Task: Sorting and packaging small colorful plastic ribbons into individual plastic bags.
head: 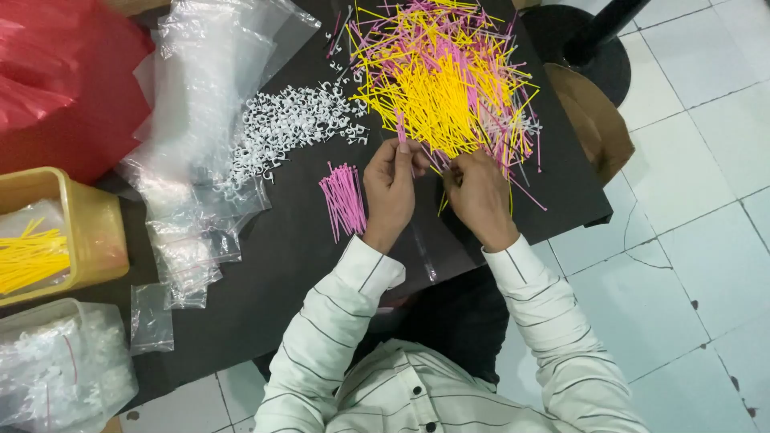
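My left hand point(391, 186) pinches a pink tie, probably; right hand point(475, 188) curled half-closed, picking at mixed tie pile point(445, 76); sorted pink bundle point(343, 200) alongside.

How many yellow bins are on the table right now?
1: a yellow bin at the table's left edge, holding yellow sticks. Others may lie out of view beyond the frame.
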